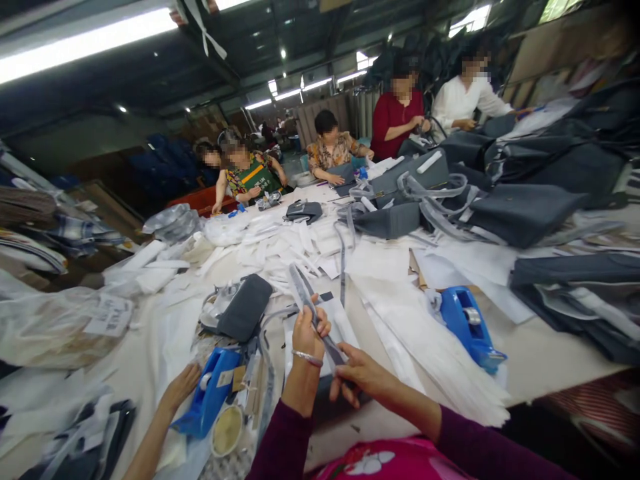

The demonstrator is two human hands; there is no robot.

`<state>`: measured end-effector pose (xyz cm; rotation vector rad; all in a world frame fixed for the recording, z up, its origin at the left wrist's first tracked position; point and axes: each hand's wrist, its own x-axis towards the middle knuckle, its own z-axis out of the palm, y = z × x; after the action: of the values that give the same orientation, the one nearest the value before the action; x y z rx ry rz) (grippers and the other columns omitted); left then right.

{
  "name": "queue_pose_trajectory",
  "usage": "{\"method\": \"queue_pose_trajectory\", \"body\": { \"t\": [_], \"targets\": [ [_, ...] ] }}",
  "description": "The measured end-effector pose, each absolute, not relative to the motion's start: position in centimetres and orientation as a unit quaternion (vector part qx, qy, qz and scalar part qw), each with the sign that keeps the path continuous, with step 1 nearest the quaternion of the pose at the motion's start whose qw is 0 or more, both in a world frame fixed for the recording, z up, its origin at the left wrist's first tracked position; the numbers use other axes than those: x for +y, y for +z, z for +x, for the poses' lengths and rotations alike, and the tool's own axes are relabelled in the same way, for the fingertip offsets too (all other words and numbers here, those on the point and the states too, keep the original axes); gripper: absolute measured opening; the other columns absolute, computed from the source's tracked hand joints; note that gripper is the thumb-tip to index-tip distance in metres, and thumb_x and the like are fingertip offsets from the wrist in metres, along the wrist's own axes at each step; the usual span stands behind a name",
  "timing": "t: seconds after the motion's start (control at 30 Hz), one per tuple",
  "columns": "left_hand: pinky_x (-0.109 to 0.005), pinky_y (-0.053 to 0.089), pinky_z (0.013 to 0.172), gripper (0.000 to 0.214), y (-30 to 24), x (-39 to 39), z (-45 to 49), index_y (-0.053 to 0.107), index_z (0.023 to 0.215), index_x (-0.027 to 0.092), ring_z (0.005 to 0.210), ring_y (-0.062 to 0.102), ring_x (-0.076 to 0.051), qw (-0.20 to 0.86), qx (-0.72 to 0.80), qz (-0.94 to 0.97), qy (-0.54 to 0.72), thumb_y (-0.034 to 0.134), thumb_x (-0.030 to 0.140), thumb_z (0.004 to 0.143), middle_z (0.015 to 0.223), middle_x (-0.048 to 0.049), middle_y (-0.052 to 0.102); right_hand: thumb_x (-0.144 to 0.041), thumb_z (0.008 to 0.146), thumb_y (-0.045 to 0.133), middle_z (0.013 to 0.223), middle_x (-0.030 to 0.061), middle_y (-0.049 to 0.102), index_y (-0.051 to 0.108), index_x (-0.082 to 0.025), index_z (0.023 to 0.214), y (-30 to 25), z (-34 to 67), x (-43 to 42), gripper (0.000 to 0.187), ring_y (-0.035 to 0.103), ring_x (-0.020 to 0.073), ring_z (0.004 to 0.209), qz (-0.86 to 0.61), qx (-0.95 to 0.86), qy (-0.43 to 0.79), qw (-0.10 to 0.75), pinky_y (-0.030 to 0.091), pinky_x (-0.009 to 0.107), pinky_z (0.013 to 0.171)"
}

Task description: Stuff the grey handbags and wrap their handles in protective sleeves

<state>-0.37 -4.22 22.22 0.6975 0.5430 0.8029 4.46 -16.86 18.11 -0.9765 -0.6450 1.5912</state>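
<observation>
My left hand (309,330), with a silver bracelet at its wrist, is closed round a long grey strap (301,288) that looks wrapped in clear film. The strap's upper end points up and away over the table. Lower down, my right hand (361,375) pinches the same strap near its bottom end. White sheets (345,319) lie beneath my hands. Part of a dark piece (324,387) shows below my left hand, but its kind is mostly hidden.
At left, another person's hand (184,387) reaches beside a blue tape dispenser (213,393), near a round yellowish tub (227,431). Another blue dispenser (467,327) stands right. A dark bag (245,308), paper strips (280,247) and several bags (525,210) cover the table. Several people sit or stand opposite.
</observation>
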Motion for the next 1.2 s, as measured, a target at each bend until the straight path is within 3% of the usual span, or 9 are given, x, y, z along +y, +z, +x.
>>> {"method": "queue_pose_trajectory", "body": {
  "t": [0.37,0.5,0.63,0.77,0.83,0.93,1.0,1.1,1.2],
  "targets": [
    [-0.013,0.019,0.033,0.021,22.3,-1.2,-0.5,0.058,0.103,0.014,0.035,0.029,-0.002,0.828,0.249,0.307,0.397,0.055,0.027,0.087,0.054,0.0064,0.042,-0.06,0.074,0.056,0.055,-0.0024,0.066,0.018,-0.016,0.129,17.4,3.3,-16.9,0.08,0.045,0.0106,0.028,-0.41,-0.298,0.68,0.53,0.031,0.017,0.03],
    [-0.02,0.045,0.046,0.032,22.8,-1.9,-1.0,0.059,0.102,0.013,0.049,0.055,-0.009,0.823,0.3,0.313,0.367,0.064,0.036,0.08,0.065,-0.0005,0.06,-0.063,0.076,0.052,0.054,-0.0023,0.064,0.021,-0.013,0.13,17.0,3.6,-16.6,0.08,0.043,0.0105,0.027,-0.442,-0.29,0.656,0.538,0.029,0.018,0.031],
    [-0.03,0.054,0.067,0.044,22.9,-3.6,-2.3,0.062,0.094,0.007,0.076,0.069,-0.022,0.816,0.361,0.378,0.246,0.079,0.035,0.065,0.085,-0.0132,0.071,-0.062,0.08,0.047,0.056,-0.0013,0.064,0.034,-0.015,0.123,17.4,5.1,-16.4,0.065,0.046,0.0108,0.032,-0.485,-0.312,0.629,0.521,0.034,0.02,0.035],
    [-0.032,0.055,0.069,0.046,22.8,-3.4,-2.8,0.065,0.092,0.006,0.072,0.07,-0.022,0.78,0.394,0.399,0.277,0.081,0.035,0.059,0.077,-0.0117,0.073,-0.047,0.081,0.054,0.085,0.0062,0.067,0.058,-0.019,0.103,19.3,7.0,-16.9,0.035,0.063,0.0163,0.077,-0.63,-0.37,0.372,0.573,0.048,0.028,0.067],
    [-0.033,0.055,0.073,0.048,23.0,-2.9,-2.6,0.066,0.094,0.007,0.073,0.07,-0.022,0.769,0.393,0.395,0.314,0.081,0.036,0.059,0.078,-0.0114,0.073,-0.043,0.083,0.053,0.083,0.006,0.065,0.065,-0.019,0.091,20.1,7.5,-17.0,0.028,0.06,0.0159,0.078,-0.667,-0.363,0.313,0.57,0.047,0.027,0.068],
    [-0.033,0.055,0.076,0.045,23.4,-2.8,-2.0,0.069,0.091,0.008,0.076,0.069,-0.021,0.764,0.378,0.385,0.355,0.082,0.035,0.057,0.08,-0.0103,0.073,-0.049,0.084,0.048,0.059,0.0023,0.06,0.065,-0.014,0.088,20.2,7.7,-16.1,0.039,0.048,0.0099,0.045,-0.637,-0.283,0.479,0.533,0.037,0.023,0.044],
    [-0.03,0.054,0.072,0.042,23.7,-3.4,-1.7,0.071,0.087,0.009,0.073,0.068,-0.018,0.759,0.371,0.388,0.368,0.082,0.035,0.056,0.078,-0.0083,0.073,-0.055,0.082,0.047,0.056,0.0023,0.061,0.061,-0.012,0.088,19.9,7.9,-14.6,0.046,0.042,0.0081,0.037,-0.595,-0.21,0.564,0.532,0.032,0.021,0.037],
    [-0.028,0.052,0.064,0.04,24.1,-4.7,-1.5,0.072,0.085,0.008,0.064,0.065,-0.015,0.762,0.368,0.398,0.354,0.081,0.037,0.058,0.071,-0.0073,0.07,-0.054,0.078,0.051,0.054,0.0025,0.06,0.057,-0.013,0.075,19.6,8.6,-11.9,0.041,0.044,0.0074,0.036,-0.57,-0.159,0.586,0.553,0.034,0.02,0.036],
    [-0.029,0.051,0.06,0.043,24.4,-5.2,-1.6,0.072,0.088,0.008,0.061,0.064,-0.017,0.777,0.36,0.391,0.337,0.081,0.037,0.058,0.07,-0.0086,0.069,-0.04,0.073,0.054,0.048,-0.0005,0.056,0.051,-0.016,0.062,20.3,9.4,-9.8,0.027,0.042,0.0072,0.034,-0.591,-0.205,0.57,0.533,0.033,0.02,0.035]
  ]
}}
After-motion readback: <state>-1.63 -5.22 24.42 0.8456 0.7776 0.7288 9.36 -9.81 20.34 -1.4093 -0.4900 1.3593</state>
